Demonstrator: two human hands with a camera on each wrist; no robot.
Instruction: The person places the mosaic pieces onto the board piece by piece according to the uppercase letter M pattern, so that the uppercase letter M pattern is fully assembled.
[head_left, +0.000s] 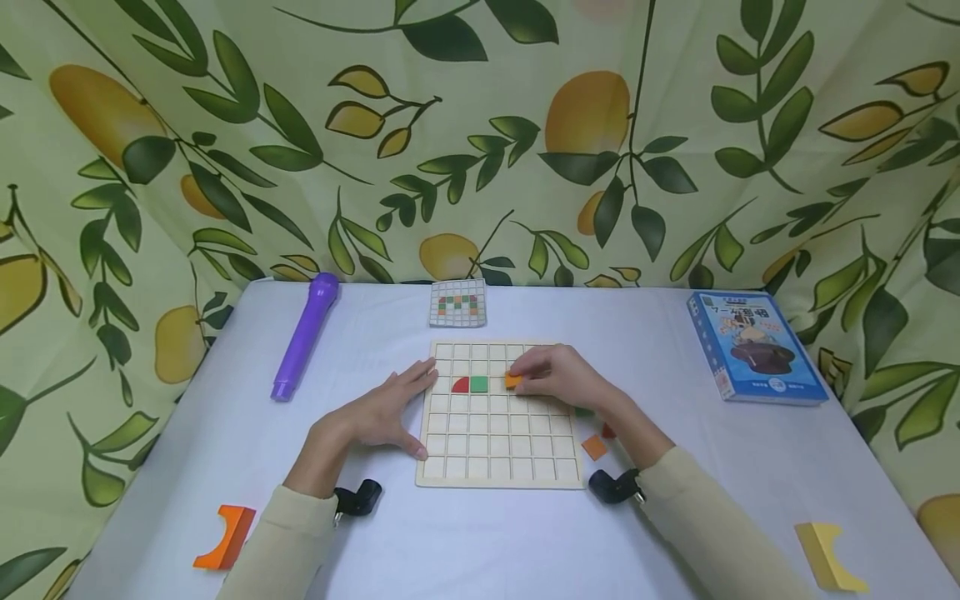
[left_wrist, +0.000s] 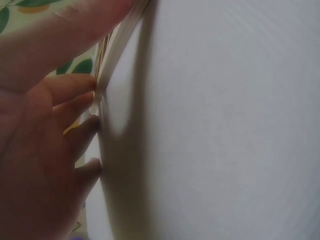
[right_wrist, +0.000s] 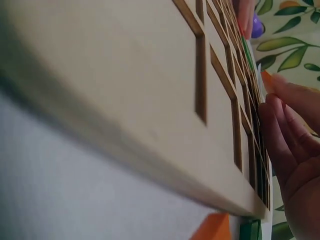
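A wooden grid board [head_left: 487,446] lies on the white table. In its upper rows sit a red quarter-round tile [head_left: 461,385] and a green square tile [head_left: 479,384], side by side. My right hand [head_left: 558,372] pinches an orange tile [head_left: 513,381] over a cell to the right of the green one; the right wrist view shows the orange tile [right_wrist: 267,80] between thumb and fingertips. My left hand [head_left: 382,408] is spread along the board's left edge, its fingertips and thumb touching the rim; in the left wrist view the fingers [left_wrist: 82,135] are nearly straight.
Loose tiles, among them an orange square [head_left: 595,447], lie right of the board, partly under the right forearm. A small pattern card [head_left: 458,303] stands behind it. Around are a purple microphone-shaped stick [head_left: 303,337], a blue box [head_left: 757,346], an orange arch block [head_left: 227,537] and a yellow one [head_left: 828,557].
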